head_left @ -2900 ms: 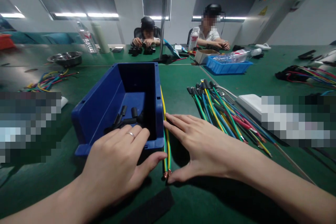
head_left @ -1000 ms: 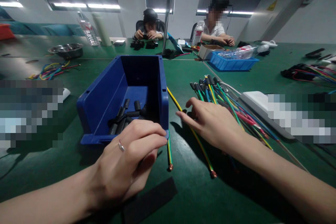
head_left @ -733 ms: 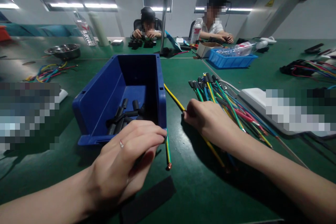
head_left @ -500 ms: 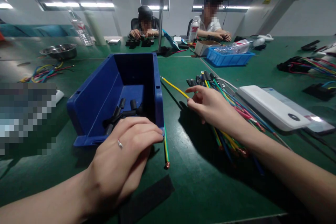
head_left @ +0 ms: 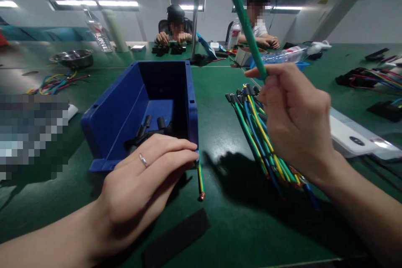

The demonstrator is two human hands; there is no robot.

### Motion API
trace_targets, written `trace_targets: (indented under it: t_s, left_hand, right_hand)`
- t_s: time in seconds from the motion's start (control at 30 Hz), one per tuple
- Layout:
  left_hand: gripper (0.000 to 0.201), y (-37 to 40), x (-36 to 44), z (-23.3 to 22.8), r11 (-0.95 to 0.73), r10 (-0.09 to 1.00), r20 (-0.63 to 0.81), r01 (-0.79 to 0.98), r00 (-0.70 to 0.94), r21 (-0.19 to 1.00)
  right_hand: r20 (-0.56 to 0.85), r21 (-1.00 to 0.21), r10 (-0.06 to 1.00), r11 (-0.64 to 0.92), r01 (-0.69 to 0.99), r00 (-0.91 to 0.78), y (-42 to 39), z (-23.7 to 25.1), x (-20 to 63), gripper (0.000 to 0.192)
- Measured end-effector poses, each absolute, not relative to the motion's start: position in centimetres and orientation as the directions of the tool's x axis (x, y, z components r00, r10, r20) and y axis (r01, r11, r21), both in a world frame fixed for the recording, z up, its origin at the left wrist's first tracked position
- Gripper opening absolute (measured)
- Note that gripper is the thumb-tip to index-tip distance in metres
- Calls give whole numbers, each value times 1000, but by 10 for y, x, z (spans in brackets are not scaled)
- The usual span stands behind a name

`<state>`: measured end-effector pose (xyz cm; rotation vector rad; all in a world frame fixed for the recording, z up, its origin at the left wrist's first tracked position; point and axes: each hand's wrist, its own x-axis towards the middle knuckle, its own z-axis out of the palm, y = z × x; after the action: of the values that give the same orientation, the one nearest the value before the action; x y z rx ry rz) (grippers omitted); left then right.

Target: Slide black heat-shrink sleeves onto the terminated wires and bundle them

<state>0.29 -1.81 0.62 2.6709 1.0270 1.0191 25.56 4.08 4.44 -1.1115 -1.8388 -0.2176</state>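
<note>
My right hand (head_left: 295, 121) is raised over the green table, pinching a green wire (head_left: 245, 25) that stands up and runs out of the top of the view. Below it lies a bundle of coloured wires (head_left: 251, 130) with black sleeves on their far ends. My left hand (head_left: 147, 184) rests with fingers together on the near right corner of a blue bin (head_left: 103, 109); what is under the palm is hidden. Several black tubes (head_left: 147, 127) lie in the bin. A yellow-green wire (head_left: 200, 182) lies along the bin, at my left fingertips.
A white device (head_left: 354, 138) lies right of the bundle, and a black strip (head_left: 176, 238) near the table's front edge. Loose wires (head_left: 53, 83) and a steel bowl (head_left: 73, 56) sit far left, more wires (head_left: 370, 77) far right. Two people (head_left: 176, 29) work at the far side.
My right hand took a wire from beside the bin, carried it to the bundle, then rose holding a green wire upright. My left hand stayed at the bin's corner.
</note>
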Motion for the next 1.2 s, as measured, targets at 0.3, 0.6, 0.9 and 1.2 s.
trace_targets:
  t_s: [0.3, 0.6, 0.9, 1.2]
  left_hand:
    - [8, -14, 5, 18, -685, 728, 493, 547, 477, 482]
    - [7, -9, 9, 19, -621, 783, 496, 529, 377, 578]
    - [16, -11, 8, 21, -583, 807, 476, 602, 350, 546]
    - [14, -10, 7, 25, -562, 815, 469, 657, 339, 502]
  right_hand:
    - [877, 84, 357, 547, 833, -323, 44, 46, 263, 21]
    - [827, 259, 227, 659, 706, -515, 44, 38, 268, 13]
    - [778, 289, 228, 698, 655, -586, 47, 41, 262, 26]
    - [761, 380, 139, 697, 609, -634, 43, 45, 261, 31]
